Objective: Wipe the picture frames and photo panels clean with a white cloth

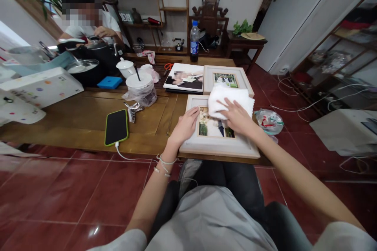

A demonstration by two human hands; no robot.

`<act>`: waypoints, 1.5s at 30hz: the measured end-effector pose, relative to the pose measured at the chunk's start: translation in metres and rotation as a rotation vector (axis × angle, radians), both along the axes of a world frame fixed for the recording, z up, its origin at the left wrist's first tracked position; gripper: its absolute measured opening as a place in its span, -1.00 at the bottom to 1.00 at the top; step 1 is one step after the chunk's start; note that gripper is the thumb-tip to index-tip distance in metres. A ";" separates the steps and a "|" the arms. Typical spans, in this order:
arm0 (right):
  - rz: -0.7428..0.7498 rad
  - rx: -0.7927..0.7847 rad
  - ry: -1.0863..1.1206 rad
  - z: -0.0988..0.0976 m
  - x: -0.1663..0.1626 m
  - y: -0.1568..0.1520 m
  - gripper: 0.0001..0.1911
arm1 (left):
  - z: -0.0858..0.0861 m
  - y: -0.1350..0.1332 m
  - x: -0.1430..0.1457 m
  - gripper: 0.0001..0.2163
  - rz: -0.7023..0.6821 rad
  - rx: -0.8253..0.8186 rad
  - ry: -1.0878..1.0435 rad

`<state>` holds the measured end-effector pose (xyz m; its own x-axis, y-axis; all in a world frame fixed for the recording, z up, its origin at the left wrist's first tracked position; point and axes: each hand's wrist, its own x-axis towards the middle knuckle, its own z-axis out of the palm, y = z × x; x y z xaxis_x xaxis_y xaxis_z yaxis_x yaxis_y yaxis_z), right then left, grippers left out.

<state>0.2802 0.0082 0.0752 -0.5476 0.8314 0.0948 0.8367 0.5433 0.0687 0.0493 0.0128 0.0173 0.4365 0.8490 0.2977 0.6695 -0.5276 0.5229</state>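
A pale picture frame (218, 148) with a photo (209, 127) in its middle lies flat at the table's front edge. My left hand (186, 125) rests open on the left side of this frame, fingers stretched forward. With my right hand (237, 117) I hold a folded white cloth (231, 100) down on the frame's upper right part, fingers spread over it. The cloth and hand hide part of the photo. Just behind lies a second pale frame (247, 82), partly covered by the cloth. Left of that one is a stack topped by a photo panel (188, 78).
A charging phone (117, 127), a lidded cup in plastic (140, 84), a white teapot (125, 67) and a white box (47, 86) stand to the left. A bottle (194, 41) rises behind the frames. Another person (108, 33) sits at the far left.
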 end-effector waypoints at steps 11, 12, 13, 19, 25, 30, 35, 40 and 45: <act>0.099 -0.208 -0.035 0.013 -0.019 -0.025 -0.37 | -0.001 0.000 0.001 -0.62 0.005 0.000 -0.007; 0.128 -0.256 -0.029 0.017 -0.018 -0.038 -0.37 | -0.001 0.000 0.001 -0.62 0.005 0.003 -0.007; 0.153 -0.303 -0.022 0.021 -0.017 -0.051 -0.36 | -0.001 0.000 0.001 -0.62 0.005 0.005 -0.007; 0.178 -0.460 0.056 0.043 -0.012 -0.115 -0.30 | -0.001 -0.002 0.000 -0.61 0.003 0.010 -0.001; 0.175 -0.551 0.125 0.053 -0.009 -0.123 -0.31 | -0.001 -0.001 -0.001 -0.61 0.004 0.006 0.010; 0.079 -0.419 0.109 0.026 0.004 -0.084 -0.30 | 0.001 -0.002 0.000 -0.61 0.011 -0.005 0.010; -0.095 -0.053 0.090 0.007 0.010 -0.017 -0.28 | 0.001 -0.001 0.000 -0.61 0.004 -0.013 0.000; -0.130 0.018 0.028 0.003 -0.010 0.027 -0.31 | 0.000 0.000 -0.001 -0.61 -0.003 -0.004 -0.011; 0.072 -0.116 -0.073 0.002 -0.036 -0.001 -0.35 | -0.001 0.000 -0.001 -0.60 -0.025 0.003 -0.007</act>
